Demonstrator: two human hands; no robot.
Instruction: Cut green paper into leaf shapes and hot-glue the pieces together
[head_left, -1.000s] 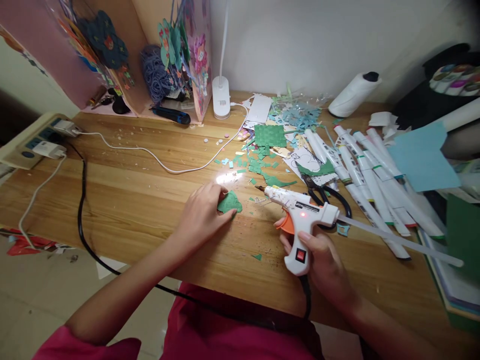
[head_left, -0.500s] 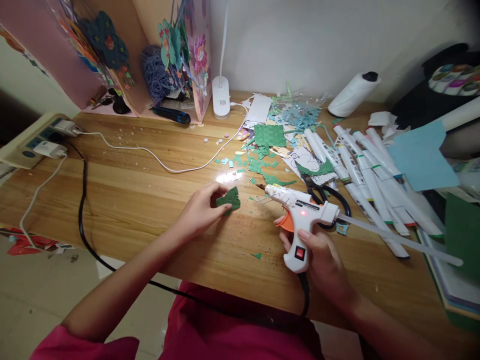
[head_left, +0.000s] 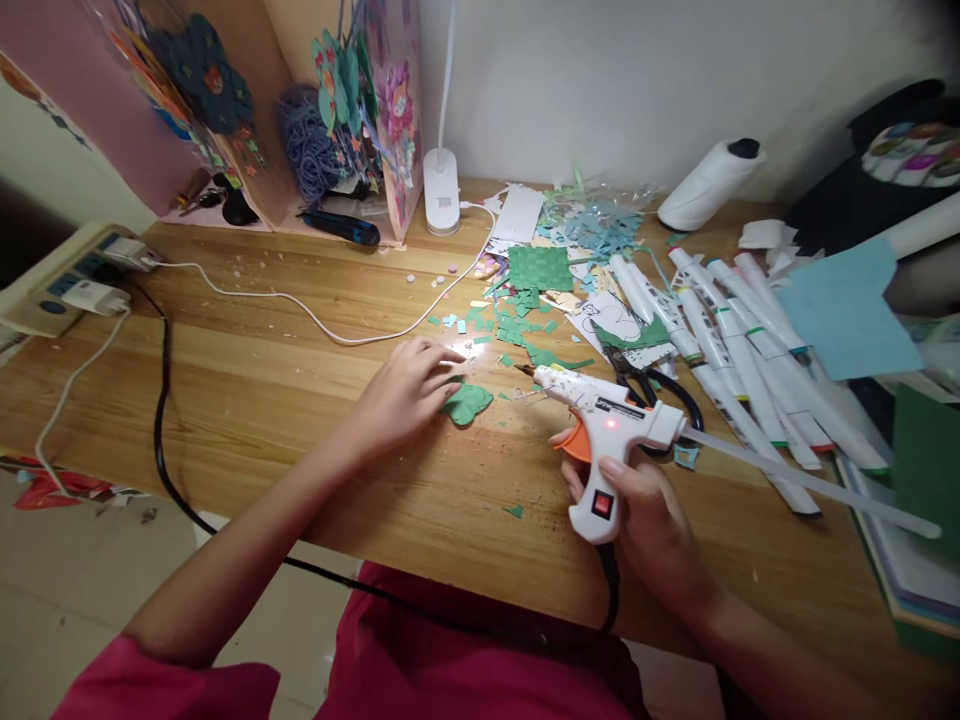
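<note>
- Right hand (head_left: 651, 510) grips white plastic glue gun (head_left: 609, 445) by handle
- Left hand (head_left: 401, 397) touches green lobed paper cutout (head_left: 469, 403) left of gun, pinch unclear
- Cutout likely light, bendable; hold edges

The glue gun (head_left: 611, 440) at centre right is white with an orange trigger (head_left: 576, 441) and red switch (head_left: 602, 503) — the small cutout (head_left: 469, 403) near centre is green, the surface (head_left: 247, 390) brown with wood grain, and the square (head_left: 540, 268) above it green in a woven check — the sleeve (head_left: 169, 692) at lower left magenta.
</note>
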